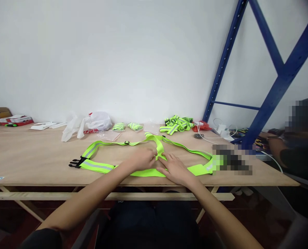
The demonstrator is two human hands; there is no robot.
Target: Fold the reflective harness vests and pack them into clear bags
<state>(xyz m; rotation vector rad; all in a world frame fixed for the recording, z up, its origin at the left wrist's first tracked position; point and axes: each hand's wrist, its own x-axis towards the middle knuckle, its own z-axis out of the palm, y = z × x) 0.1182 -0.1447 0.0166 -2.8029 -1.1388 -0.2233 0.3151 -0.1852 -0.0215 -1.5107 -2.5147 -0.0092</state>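
Note:
A fluorescent yellow-green reflective vest made of elastic straps with grey stripes lies spread in a loop on the wooden table. Its black buckle prong sticks out at the left end, unfastened. The right end is partly blurred out. My left hand has its fingers curled closed on the middle strap, near the centre of the loop. Close beside it, my right hand lies palm down with fingers stretched out, fingertips at the same strap and thumb over the front band.
Farther back are a white plastic bag, two packed vests, a pile of straps and a red bag. A white cable crosses the right side. The blue rack post stands there, with another person beyond.

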